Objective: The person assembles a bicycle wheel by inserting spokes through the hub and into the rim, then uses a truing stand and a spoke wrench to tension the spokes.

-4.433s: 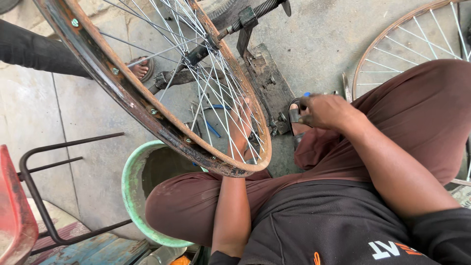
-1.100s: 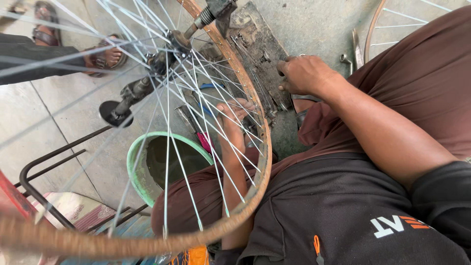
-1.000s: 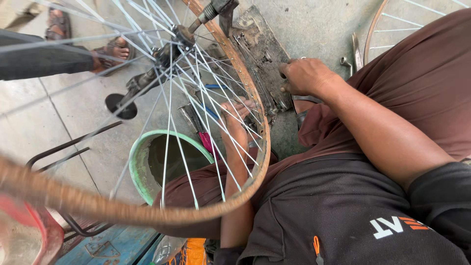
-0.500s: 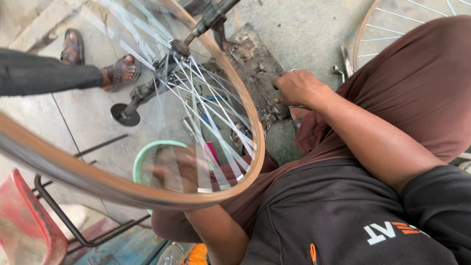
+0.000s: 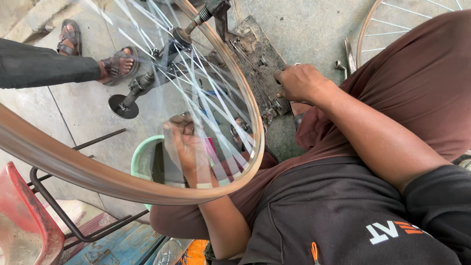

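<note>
Rusty wheel (image 5: 147,181) now spinning, spokes blurred, tipped up across your lap | your left hand (image 5: 184,147) has come behind the spokes, fingers curled, grip unclear | your right hand (image 5: 299,81) stays pressed closed on greasy board (image 5: 255,49)

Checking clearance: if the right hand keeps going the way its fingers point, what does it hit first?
The right hand points left onto the greasy metal tool plate; it seems to touch it already. Beyond lies the bicycle wheel rim, depth unclear.

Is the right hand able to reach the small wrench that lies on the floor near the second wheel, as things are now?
Probably yes. The right hand rests on the dirty tool board, and the small wrench lies just beyond it on bare concrete. Nothing stands between them; the spinning wheel is on the other side.
</note>
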